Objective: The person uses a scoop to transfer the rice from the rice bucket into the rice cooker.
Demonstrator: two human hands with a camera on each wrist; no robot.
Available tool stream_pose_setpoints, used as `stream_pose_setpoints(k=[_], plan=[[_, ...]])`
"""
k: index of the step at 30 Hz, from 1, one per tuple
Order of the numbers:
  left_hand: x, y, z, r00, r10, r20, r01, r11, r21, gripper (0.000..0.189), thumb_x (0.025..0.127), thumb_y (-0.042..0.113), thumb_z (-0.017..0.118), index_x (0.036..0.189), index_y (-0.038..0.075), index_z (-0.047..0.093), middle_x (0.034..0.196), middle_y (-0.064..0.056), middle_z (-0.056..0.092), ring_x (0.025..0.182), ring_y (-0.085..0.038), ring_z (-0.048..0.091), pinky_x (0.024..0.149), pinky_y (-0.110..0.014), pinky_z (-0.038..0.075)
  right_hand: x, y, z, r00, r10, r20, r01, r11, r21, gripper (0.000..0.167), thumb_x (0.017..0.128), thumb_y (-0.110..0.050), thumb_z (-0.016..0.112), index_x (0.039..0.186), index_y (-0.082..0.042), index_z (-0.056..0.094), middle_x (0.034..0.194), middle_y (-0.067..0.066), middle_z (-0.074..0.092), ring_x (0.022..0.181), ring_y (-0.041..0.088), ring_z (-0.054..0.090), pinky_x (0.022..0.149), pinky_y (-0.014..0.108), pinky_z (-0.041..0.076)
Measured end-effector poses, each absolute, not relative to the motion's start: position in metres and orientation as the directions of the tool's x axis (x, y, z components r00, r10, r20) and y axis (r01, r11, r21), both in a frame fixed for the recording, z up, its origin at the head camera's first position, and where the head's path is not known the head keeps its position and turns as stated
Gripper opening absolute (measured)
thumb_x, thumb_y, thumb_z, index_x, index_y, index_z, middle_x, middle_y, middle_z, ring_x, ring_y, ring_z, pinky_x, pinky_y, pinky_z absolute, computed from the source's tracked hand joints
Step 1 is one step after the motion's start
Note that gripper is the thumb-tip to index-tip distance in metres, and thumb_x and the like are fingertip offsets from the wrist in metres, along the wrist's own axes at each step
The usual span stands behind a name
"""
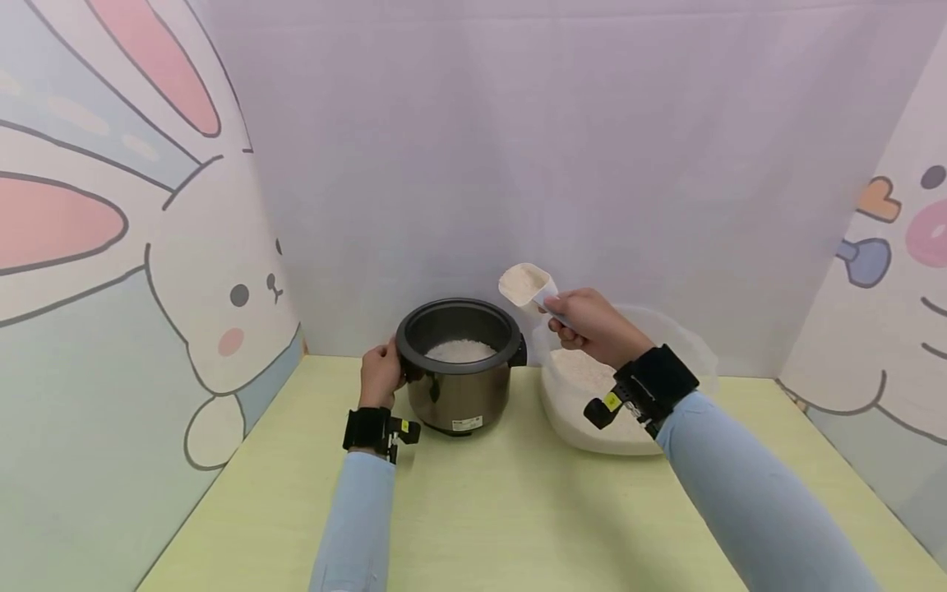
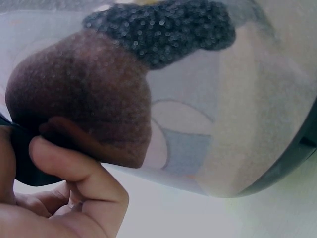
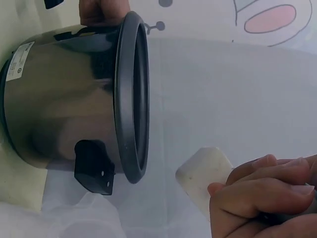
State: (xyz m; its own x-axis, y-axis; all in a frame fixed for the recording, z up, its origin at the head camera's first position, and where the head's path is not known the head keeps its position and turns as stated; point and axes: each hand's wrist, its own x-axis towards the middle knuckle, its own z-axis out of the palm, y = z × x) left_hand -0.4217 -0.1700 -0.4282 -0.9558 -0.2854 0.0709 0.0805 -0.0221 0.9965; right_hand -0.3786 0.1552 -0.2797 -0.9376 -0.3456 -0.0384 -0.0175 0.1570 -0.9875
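Note:
A dark, shiny rice cooker (image 1: 444,399) stands lidless on the table, white rice (image 1: 460,352) showing inside its pot. My left hand (image 1: 380,375) grips the cooker's black side handle (image 2: 29,158), thumb and fingers curled about it. Up and to the right of the pot's rim, my right hand (image 1: 601,327) holds a white scoop (image 1: 545,290) by its handle. Pale grains (image 1: 521,284) fill the scoop, which is raised above the table. In the right wrist view the scoop (image 3: 203,171) shows from its underside, beyond curled fingers.
Right of the cooker, partly behind my right wrist, sits a translucent white tub (image 1: 592,437) of rice. Its rim lies close to the cooker's other handle (image 1: 519,352). A pale curtain (image 1: 385,164) rises behind, and printed panels (image 1: 200,329) flank the yellowish table (image 1: 473,526).

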Motion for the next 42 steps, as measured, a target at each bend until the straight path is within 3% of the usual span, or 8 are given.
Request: stream_pose_setpoints(k=[4,7,11,25,34,42], plan=[[-0.421,-0.169,-0.428,-0.956,-0.285,0.073,0.082,-0.022,0.996,0.041,0.109,0.039,0.049,0.084,0.006,0.053,0.060,0.002,0.043,0.048,-0.011,0.040,0.052,-0.029,0.039,-0.379,0.143,-0.279,-0.946,-0.324,-0.003,-0.060,0.183,-0.981,0.026,0.112,-0.019,0.042,0.095,-0.001,0.049,0.074,0.002,0.038,0.059,0.010,0.031,0.055,0.024,0.028],[-0.421,-0.169,-0.428,-0.955,-0.289,0.073,0.078,-0.007,0.997,0.042,0.109,0.039,0.049,0.084,0.006,0.054,0.061,0.001,0.044,0.048,-0.011,0.041,0.052,-0.029,0.040,-0.379,0.136,-0.278,-0.955,-0.297,0.022,-0.087,0.208,-0.974,0.035,0.112,-0.019,0.043,0.079,-0.009,0.040,0.071,0.002,0.036,0.057,0.011,0.029,0.055,0.026,0.028],[-0.421,-0.169,-0.427,-0.952,-0.298,0.072,0.074,0.004,0.997,0.042,0.109,0.039,0.049,0.084,0.005,0.055,0.062,0.000,0.045,0.048,-0.011,0.042,0.053,-0.030,0.042,-0.379,0.127,-0.279,-0.967,-0.251,0.038,-0.096,0.222,-0.970,0.043,0.111,-0.019,0.044,0.071,-0.013,0.031,0.065,0.000,0.035,0.054,0.012,0.026,0.054,0.028,0.026],[-0.421,-0.170,-0.427,-0.951,-0.300,0.071,0.075,0.001,0.997,0.042,0.109,0.040,0.050,0.086,0.005,0.056,0.064,0.000,0.047,0.049,-0.012,0.044,0.052,-0.029,0.043,-0.382,0.112,-0.286,-0.971,-0.157,0.180,-0.229,0.402,-0.886,0.036,0.111,-0.022,0.044,0.079,-0.008,0.037,0.065,0.000,0.034,0.058,0.016,0.030,0.058,0.031,0.027],[-0.422,-0.171,-0.427,-0.948,-0.310,0.070,0.075,-0.004,0.997,0.042,0.108,0.040,0.051,0.085,0.005,0.056,0.064,0.000,0.047,0.049,-0.011,0.044,0.053,-0.030,0.044,-0.383,0.106,-0.292,-0.946,-0.154,0.285,-0.323,0.534,-0.782,0.031,0.110,-0.021,0.046,0.083,-0.005,0.045,0.070,0.003,0.033,0.061,0.020,0.034,0.060,0.034,0.031],[-0.423,-0.171,-0.429,-0.948,-0.309,0.073,0.075,0.005,0.997,0.043,0.108,0.041,0.051,0.085,0.006,0.055,0.064,0.000,0.046,0.050,-0.011,0.044,0.053,-0.029,0.042,-0.387,0.105,-0.297,-0.910,-0.179,0.373,-0.394,0.653,-0.647,0.027,0.110,-0.020,0.045,0.089,-0.004,0.050,0.076,0.009,0.043,0.066,0.024,0.044,0.064,0.037,0.037]])
